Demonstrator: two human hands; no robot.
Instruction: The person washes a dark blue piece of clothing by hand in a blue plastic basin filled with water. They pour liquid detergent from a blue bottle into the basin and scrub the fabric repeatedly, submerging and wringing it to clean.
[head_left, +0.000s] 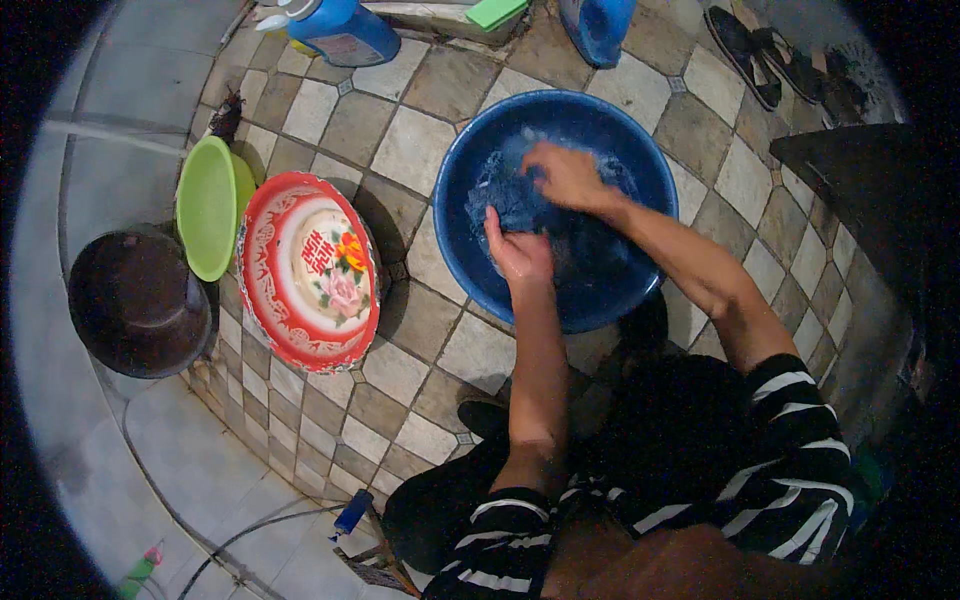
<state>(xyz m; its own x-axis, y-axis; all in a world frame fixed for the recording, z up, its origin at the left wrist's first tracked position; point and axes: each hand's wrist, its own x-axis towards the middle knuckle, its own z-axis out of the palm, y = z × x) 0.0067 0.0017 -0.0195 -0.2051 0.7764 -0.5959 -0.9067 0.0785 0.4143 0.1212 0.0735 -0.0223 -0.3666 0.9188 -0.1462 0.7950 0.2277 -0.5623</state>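
Observation:
A round blue plastic basin (444, 225) stands on the tiled floor in front of me, with sudsy water inside. Wet dark blue cloth (506, 199) lies bunched in it. My left hand (523, 253), palm turned up and thumb raised, grips the cloth from the near side; its fingers are partly hidden under the fabric. Across from it, my right hand (568, 178) is over the cloth with its fingers curled. Motion blur hides whether those fingers pinch the fabric.
Left of the basin, a red floral enamel basin (259, 300) leans tilted beside a lime-green basin (206, 210) and a dark round tub (139, 307). Blue bottles (345, 34) and a green brush (496, 11) are at the top. Dark shoes (742, 56) lie top right. A hose (161, 499) crosses the lower left.

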